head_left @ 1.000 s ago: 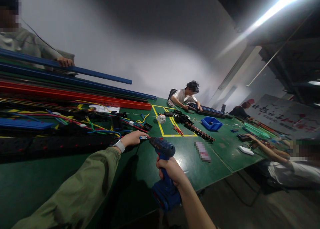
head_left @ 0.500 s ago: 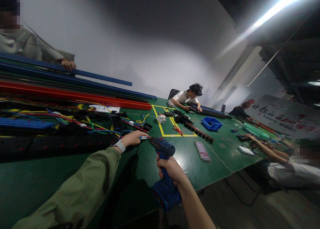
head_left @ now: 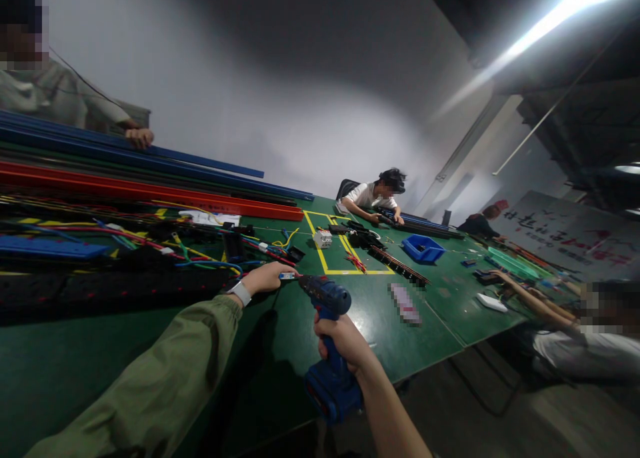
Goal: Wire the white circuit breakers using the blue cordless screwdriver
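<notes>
My right hand point(head_left: 341, 341) is wrapped round the handle of a blue cordless drill point(head_left: 327, 297), its nose pointing left. My left hand point(head_left: 265, 278) is closed on a small white and blue part point(head_left: 287, 276), too small to name, just above the table. The drill's tip meets or nearly meets this part; I cannot tell which. Left of my hand lies a long black strip point(head_left: 115, 285), with coloured wires point(head_left: 190, 245) behind it. A white block-shaped component point(head_left: 323, 239) stands inside yellow tape lines beyond the drill.
Red point(head_left: 150, 188) and blue rails point(head_left: 210, 178) run along the far left, a person's hand point(head_left: 140, 138) on one. A blue bin point(head_left: 423, 248) and a copper-coloured strip point(head_left: 400, 266) lie ahead on the green table point(head_left: 370, 341). Other people work at the far end and right.
My hands, the drill and the small part have hardly moved. At the far left, the person has lowered a blue rail slightly toward the others.
</notes>
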A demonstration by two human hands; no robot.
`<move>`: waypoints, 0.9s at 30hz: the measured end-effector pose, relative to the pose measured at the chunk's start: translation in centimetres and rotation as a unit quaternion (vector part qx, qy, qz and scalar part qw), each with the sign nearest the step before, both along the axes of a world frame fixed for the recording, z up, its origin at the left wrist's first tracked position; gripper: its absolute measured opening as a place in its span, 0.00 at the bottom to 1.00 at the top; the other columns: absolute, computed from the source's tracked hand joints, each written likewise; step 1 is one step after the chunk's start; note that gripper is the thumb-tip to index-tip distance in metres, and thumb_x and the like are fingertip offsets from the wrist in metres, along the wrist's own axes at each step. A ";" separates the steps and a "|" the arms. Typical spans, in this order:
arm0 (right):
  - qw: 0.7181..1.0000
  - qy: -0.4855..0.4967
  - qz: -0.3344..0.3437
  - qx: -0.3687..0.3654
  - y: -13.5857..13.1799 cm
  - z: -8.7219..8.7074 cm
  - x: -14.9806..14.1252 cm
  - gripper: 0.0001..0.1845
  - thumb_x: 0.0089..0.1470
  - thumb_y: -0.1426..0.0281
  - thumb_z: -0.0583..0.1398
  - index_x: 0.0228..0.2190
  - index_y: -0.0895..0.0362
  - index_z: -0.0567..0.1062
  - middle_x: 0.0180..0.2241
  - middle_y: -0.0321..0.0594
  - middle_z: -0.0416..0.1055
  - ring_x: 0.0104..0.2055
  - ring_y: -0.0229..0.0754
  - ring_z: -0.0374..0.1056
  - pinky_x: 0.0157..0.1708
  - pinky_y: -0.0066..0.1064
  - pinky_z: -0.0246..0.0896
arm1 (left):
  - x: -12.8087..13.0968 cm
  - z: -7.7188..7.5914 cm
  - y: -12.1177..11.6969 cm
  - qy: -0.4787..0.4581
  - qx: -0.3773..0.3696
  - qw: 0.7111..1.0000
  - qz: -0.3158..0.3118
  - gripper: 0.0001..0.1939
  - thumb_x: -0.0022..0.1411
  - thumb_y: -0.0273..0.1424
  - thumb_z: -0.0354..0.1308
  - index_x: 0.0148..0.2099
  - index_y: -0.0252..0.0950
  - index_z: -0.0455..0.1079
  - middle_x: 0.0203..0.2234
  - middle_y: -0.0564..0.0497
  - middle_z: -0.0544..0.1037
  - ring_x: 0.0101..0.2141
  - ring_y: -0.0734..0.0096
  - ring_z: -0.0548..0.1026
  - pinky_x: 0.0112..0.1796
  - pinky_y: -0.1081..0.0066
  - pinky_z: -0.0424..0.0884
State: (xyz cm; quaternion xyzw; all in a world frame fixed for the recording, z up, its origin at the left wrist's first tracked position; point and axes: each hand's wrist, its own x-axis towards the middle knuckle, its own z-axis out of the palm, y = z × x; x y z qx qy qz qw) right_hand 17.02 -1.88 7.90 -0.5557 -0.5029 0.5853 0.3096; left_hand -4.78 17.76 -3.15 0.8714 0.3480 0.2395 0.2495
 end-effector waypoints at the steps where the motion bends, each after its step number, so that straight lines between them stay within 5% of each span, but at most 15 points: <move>1: 1.000 0.000 -0.001 -0.002 0.0 0.0 0.0 0.07 0.40 0.72 0.57 0.27 0.56 0.66 0.15 0.27 0.60 0.13 0.34 0.60 0.13 0.25 0.50 | 0.0 0.0 0.0 0.000 -0.001 1.000 0.000 0.31 0.51 0.18 0.51 0.56 0.44 0.70 0.52 0.53 0.75 0.53 0.65 0.71 0.54 0.71 0.62; 27: 1.000 0.005 -0.003 0.000 -0.2 -0.1 0.0 0.09 0.39 0.72 0.57 0.27 0.55 0.64 0.14 0.26 0.59 0.12 0.34 0.58 0.14 0.25 0.49 | 0.1 0.0 0.0 0.017 0.008 1.000 0.012 0.30 0.51 0.19 0.51 0.56 0.43 0.71 0.51 0.52 0.75 0.52 0.65 0.72 0.52 0.72 0.64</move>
